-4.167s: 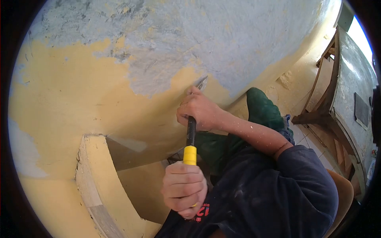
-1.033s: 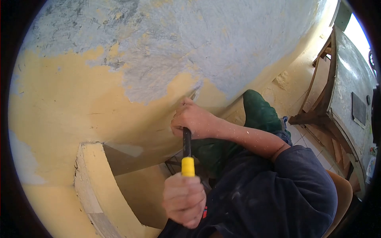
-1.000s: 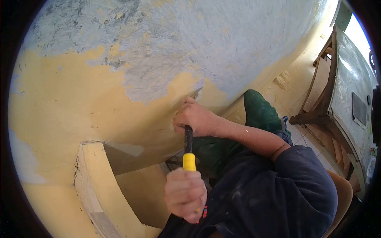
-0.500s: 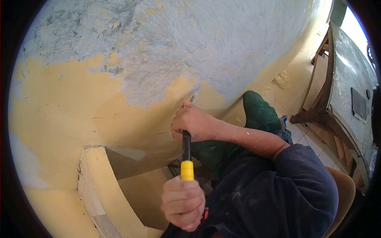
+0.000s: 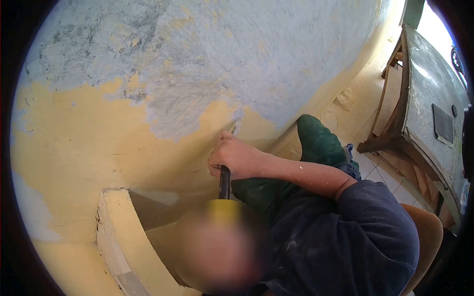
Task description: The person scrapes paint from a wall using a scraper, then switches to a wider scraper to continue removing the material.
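A long-handled scraper with a black shaft (image 5: 224,185) and a yellow band stands against the wall (image 5: 98,123). Its metal blade (image 5: 237,127) meets the wall at the ragged border between yellow paint and bare grey-blue surface. My right hand (image 5: 239,158) is closed around the shaft close to the blade, with pale flecks on the forearm. Lower down, my left hand (image 5: 219,251) is at the handle end below the yellow band. It is blurred now, but the earlier frame shows its fingers wrapped round the handle.
A yellow-painted ledge (image 5: 131,227) with a chipped edge juts out at lower left. My legs in green trousers (image 5: 321,140) are bent close to the wall. On the right stands a worn table (image 5: 434,93) with a wooden frame, over a tiled floor (image 5: 380,175).
The scraper and both hands have shifted slightly left in view, and the left hand has moved lower and become blurred. The camera view has shifted slightly too.
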Motion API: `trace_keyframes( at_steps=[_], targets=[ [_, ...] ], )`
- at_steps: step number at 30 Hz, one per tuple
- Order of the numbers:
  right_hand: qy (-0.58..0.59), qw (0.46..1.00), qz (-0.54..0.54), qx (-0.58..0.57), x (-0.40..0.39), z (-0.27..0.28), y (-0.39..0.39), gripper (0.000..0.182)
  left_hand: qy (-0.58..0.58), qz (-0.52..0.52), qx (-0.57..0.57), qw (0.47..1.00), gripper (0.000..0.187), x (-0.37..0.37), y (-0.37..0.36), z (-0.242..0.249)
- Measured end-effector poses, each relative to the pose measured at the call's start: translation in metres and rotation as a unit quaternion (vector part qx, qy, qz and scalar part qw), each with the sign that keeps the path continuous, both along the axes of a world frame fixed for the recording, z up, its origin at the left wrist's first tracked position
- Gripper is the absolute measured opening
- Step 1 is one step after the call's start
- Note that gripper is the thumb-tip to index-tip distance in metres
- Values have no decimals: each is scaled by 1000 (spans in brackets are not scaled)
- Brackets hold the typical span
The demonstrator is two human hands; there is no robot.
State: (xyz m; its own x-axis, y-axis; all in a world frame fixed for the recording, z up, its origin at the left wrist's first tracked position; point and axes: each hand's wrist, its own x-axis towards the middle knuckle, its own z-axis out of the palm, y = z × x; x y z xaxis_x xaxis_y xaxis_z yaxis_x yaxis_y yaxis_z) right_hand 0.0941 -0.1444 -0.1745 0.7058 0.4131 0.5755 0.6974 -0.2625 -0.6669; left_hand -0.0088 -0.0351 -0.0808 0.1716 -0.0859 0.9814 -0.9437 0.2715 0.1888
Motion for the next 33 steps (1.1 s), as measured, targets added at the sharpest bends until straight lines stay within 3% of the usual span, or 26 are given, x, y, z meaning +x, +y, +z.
trace_keyframes(
  at_steps=[3,7,11,13,14,19,21,22,23,25,29,33],
  targets=[
    [-25,1000,12,-2,1,1,3,15,-15,13,48,999,41,3,-6,-7],
    [-18,1000,8,11,-1,-1,1,14,22,16,-32,999,37,2,1,-6],
    [-33,999,18,14,2,0,3,14,-26,-14,3,1000,41,-2,-7,1],
    [-14,1000,15,7,3,-8,4,14,35,29,31,998,42,10,-3,-9],
    [6,1000,10,-2,4,-11,3,14,30,62,-41,997,41,11,-3,-14],
    [-40,999,2,4,4,-7,6,14,-16,-12,-1,1000,42,-1,-4,1],
    [-41,999,7,5,6,-7,7,14,23,17,23,999,31,9,-2,-8],
    [-20,1000,9,-3,4,-7,6,14,42,19,-62,997,28,10,-3,-12],
    [6,1000,11,-9,1,-6,4,14,43,15,-61,997,28,6,-1,-10],
    [-24,1000,0,2,-2,2,4,15,-2,-3,19,1000,42,-3,4,3],
    [-22,1000,15,11,6,-9,5,16,20,36,24,999,42,7,-4,-13],
    [4,1000,3,-15,-1,-4,5,16,20,-7,-11,1000,43,-3,6,-5]
  ],
)
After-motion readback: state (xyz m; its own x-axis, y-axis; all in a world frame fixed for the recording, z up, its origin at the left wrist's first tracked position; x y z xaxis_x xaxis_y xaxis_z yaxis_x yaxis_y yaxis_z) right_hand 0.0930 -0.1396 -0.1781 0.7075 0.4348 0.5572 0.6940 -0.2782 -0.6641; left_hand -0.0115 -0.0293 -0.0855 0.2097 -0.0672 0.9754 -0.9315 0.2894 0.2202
